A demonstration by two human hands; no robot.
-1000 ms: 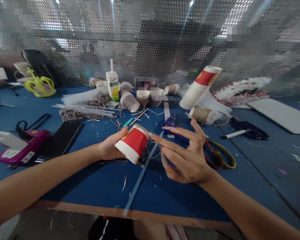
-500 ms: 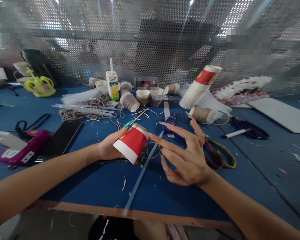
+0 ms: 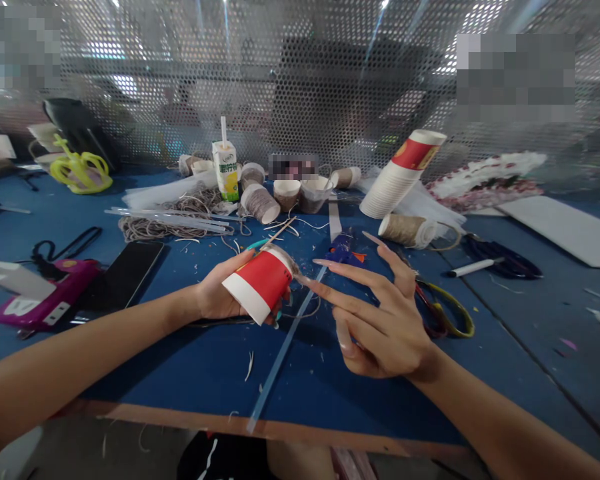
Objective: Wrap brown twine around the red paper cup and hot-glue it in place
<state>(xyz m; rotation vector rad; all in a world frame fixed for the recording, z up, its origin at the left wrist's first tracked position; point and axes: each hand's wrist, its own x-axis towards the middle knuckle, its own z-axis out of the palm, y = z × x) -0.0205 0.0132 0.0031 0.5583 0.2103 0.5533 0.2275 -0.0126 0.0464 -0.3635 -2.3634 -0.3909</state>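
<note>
Head cam: my left hand (image 3: 220,290) is gripping the cup (image 3: 261,283), tipped over the tabletop's (image 3: 360,417) front half. Right hand (image 3: 385,327) splayed, seemingly empty; can't tell if its index touches. Oversqueezing might dent paper; loose twine (image 3: 313,312) could snag a nail.

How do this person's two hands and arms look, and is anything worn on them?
Both forearms are without sleeves, and no gloves or bracelets show. The left hand has teal nails; the right hand has long, pointed nails.
</note>
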